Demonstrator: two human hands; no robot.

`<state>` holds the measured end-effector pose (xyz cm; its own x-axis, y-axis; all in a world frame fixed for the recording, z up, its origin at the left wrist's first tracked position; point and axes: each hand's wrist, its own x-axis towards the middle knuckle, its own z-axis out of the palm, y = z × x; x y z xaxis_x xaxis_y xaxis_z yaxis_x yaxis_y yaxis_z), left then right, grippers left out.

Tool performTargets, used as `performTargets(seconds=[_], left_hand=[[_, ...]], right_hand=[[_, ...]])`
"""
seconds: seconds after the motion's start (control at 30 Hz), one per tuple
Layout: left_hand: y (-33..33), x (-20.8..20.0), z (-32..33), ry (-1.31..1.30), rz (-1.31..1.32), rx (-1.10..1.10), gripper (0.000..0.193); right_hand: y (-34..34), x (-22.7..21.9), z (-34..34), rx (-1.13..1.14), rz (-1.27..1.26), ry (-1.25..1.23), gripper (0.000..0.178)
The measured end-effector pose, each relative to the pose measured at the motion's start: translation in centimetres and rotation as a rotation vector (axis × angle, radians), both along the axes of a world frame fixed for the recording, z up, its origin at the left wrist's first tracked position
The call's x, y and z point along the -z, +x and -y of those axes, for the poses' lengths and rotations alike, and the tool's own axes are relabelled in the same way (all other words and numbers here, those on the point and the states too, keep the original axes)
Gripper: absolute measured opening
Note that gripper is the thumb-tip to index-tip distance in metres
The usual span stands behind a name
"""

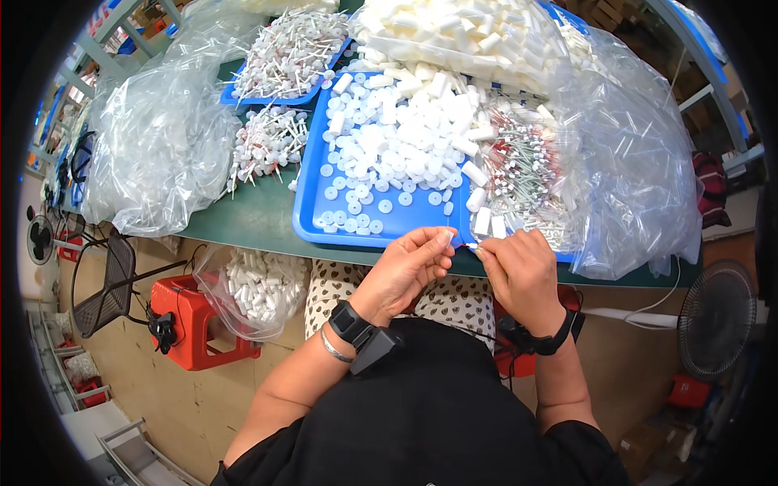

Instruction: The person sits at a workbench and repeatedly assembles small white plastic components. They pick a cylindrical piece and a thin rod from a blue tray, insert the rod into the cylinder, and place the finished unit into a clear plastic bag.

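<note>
Green counter (255, 217) stretching across the top of the view, and at its near edge the two hands come together! Left hand (417, 263): thumb and forefinger pinched tight on one end of a thin red-and-white part (464, 245). Right hand (523, 271): fingers bunched, tips looking closed on its other end. So the part sits right between them, long axis roughly left to right, neither hand clearly nearer, by the near rim of the blue tray (417, 222). White tubes (483, 220) stand just beyond, pale rings (385, 150) farther left.

Bright light, glare on clear bag (628, 162), bent dark edges
</note>
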<state>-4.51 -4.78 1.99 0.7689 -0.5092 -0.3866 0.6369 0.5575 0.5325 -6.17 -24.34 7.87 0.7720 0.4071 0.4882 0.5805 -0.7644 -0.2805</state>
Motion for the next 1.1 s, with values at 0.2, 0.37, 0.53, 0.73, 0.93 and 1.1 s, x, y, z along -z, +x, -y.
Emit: performTargets(seconds=[0.2, 0.37, 0.53, 0.73, 0.93, 1.1], left_hand=[[0.0, 0.1, 0.0, -0.027, -0.018, 0.011, 0.027], [-0.1, -0.1, 0.1, -0.021, -0.018, 0.012, 0.027], [-0.1, -0.3, 0.0, -0.015, -0.028, 0.009, 0.029], [-0.3, -0.2, 0.2, -0.025, -0.055, 0.013, 0.026], [-0.6, 0.2, 0.7, -0.03, -0.029, 0.048, 0.026], [-0.9, 0.7, 1.0, -0.134, -0.06, 0.062, 0.023]], right_hand=[[-0.5, 0.7, 0.3, 0.083, -0.208, 0.124, 0.009], [-0.7, 0.6, -0.1, 0.057, -0.255, 0.188, 0.011], [-0.8, 0.3, -0.3, 0.059, -0.119, 0.085, 0.01], [-0.8, 0.3, -0.6, 0.074, -0.031, 0.042, 0.011], [-1.0, 0.5, -0.9, 0.044, -0.158, 0.16, 0.01], [-1.3, 1.5, -1.1, 0.112, -0.419, 0.437, 0.009]])
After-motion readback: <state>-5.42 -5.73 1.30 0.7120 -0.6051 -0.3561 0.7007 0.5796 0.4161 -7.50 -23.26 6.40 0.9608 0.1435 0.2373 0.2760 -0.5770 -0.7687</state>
